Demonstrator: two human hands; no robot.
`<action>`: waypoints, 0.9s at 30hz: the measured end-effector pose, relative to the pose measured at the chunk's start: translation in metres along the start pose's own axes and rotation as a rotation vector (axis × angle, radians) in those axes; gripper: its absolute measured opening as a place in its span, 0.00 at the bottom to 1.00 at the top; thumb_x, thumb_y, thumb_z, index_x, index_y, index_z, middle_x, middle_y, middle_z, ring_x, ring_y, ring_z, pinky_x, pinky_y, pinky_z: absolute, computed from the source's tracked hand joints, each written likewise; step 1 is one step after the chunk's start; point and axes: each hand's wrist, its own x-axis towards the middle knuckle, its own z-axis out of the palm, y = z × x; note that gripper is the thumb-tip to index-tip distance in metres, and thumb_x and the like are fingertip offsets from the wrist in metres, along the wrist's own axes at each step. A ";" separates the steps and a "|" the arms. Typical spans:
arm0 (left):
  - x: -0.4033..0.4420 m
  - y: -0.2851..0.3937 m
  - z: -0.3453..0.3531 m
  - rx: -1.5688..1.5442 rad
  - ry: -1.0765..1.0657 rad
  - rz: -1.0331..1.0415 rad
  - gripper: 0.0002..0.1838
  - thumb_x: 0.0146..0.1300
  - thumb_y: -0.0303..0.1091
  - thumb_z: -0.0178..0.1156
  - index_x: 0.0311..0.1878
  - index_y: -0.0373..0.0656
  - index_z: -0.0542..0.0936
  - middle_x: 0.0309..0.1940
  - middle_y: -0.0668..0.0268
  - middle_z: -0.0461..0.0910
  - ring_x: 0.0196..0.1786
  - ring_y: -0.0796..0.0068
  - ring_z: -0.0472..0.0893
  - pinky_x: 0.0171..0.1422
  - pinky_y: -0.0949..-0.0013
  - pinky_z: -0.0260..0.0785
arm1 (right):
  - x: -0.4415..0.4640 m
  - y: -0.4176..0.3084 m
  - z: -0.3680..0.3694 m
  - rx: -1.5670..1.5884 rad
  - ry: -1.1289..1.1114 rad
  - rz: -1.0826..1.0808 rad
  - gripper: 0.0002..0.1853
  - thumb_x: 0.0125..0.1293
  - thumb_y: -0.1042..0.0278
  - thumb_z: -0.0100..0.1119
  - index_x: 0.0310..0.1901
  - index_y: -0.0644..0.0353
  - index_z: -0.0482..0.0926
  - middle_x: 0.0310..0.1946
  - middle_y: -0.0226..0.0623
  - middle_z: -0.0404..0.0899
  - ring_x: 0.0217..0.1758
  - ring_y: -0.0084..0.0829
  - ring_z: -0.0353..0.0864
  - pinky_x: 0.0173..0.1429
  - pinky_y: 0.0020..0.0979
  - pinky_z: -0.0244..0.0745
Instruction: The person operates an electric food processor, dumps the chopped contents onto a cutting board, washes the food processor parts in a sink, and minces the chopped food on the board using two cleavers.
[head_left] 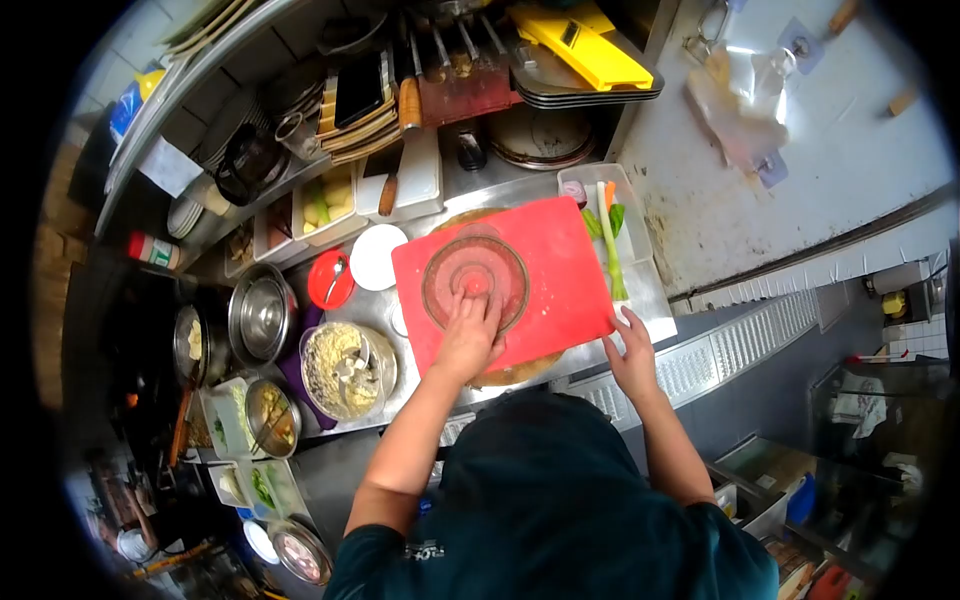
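A red cutting board [565,265] lies on the steel counter over a round wooden board [525,372]. On its left half rests a round, see-through lid or dish [515,275]. My left hand [470,335] reaches onto this round piece, its stretched fingers lying over the middle. My right hand [632,358] is at the board's lower right corner, fingers apart, with the fingertips at or just beside the edge; contact is unclear.
Left of the board are a white plate [378,257], a red bowl [331,279], a tub of chopped food [385,372] and metal bowls [262,316]. A vegetable tray [637,245] adjoins the right edge. Shelves [300,185] hold pans and knives. Another person's arm [138,512] shows at lower left.
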 end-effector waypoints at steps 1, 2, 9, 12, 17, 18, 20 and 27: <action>0.004 0.000 -0.004 -0.021 0.008 -0.005 0.37 0.49 0.32 0.72 0.65 0.30 0.74 0.57 0.44 0.72 0.65 0.42 0.71 0.81 0.37 0.54 | 0.001 -0.002 0.000 0.011 0.007 -0.001 0.21 0.64 0.73 0.69 0.59 0.64 0.82 0.65 0.57 0.75 0.67 0.57 0.75 0.70 0.45 0.72; 0.006 0.004 -0.007 -0.049 0.012 -0.016 0.38 0.49 0.32 0.72 0.65 0.30 0.73 0.57 0.43 0.72 0.65 0.42 0.71 0.81 0.37 0.54 | -0.002 -0.004 -0.003 0.018 0.008 -0.001 0.21 0.64 0.73 0.69 0.59 0.64 0.82 0.65 0.57 0.75 0.67 0.57 0.75 0.70 0.45 0.72; 0.010 0.007 -0.083 -0.060 0.319 -0.124 0.44 0.49 0.30 0.73 0.71 0.33 0.69 0.63 0.44 0.69 0.67 0.43 0.71 0.78 0.43 0.60 | -0.009 -0.006 -0.009 0.059 0.025 0.048 0.22 0.64 0.73 0.68 0.60 0.63 0.81 0.66 0.56 0.74 0.68 0.56 0.74 0.70 0.45 0.72; -0.005 -0.010 -0.098 -0.430 0.498 -0.276 0.47 0.52 0.25 0.71 0.76 0.32 0.63 0.66 0.51 0.69 0.70 0.55 0.71 0.75 0.57 0.65 | -0.012 -0.009 -0.005 0.051 0.054 0.026 0.22 0.64 0.73 0.68 0.61 0.64 0.80 0.65 0.56 0.75 0.66 0.54 0.77 0.68 0.43 0.74; 0.002 0.022 -0.106 -1.657 0.801 -0.500 0.39 0.63 0.47 0.62 0.73 0.36 0.66 0.69 0.56 0.72 0.71 0.60 0.72 0.77 0.54 0.64 | -0.004 -0.025 0.016 0.418 0.000 0.176 0.20 0.72 0.73 0.62 0.64 0.65 0.77 0.63 0.48 0.78 0.56 0.38 0.84 0.51 0.32 0.81; -0.003 0.022 -0.093 -1.767 0.808 -0.587 0.38 0.64 0.49 0.60 0.73 0.36 0.67 0.69 0.56 0.72 0.71 0.60 0.72 0.77 0.53 0.64 | -0.001 -0.034 0.019 0.569 -0.078 0.292 0.20 0.74 0.70 0.60 0.65 0.65 0.75 0.62 0.46 0.79 0.52 0.35 0.85 0.48 0.31 0.80; -0.006 0.031 -0.077 -1.876 0.774 -0.759 0.35 0.66 0.53 0.52 0.70 0.39 0.69 0.69 0.57 0.73 0.71 0.58 0.72 0.76 0.50 0.64 | 0.006 -0.058 0.019 0.924 -0.181 0.473 0.21 0.79 0.65 0.55 0.69 0.63 0.71 0.60 0.42 0.80 0.47 0.31 0.85 0.44 0.30 0.79; -0.002 0.056 -0.044 -2.053 0.615 -0.809 0.32 0.68 0.50 0.48 0.69 0.40 0.71 0.68 0.57 0.74 0.71 0.56 0.73 0.75 0.50 0.64 | 0.022 -0.090 0.017 1.477 -0.291 0.577 0.25 0.82 0.61 0.49 0.75 0.57 0.64 0.56 0.35 0.81 0.44 0.25 0.84 0.42 0.27 0.76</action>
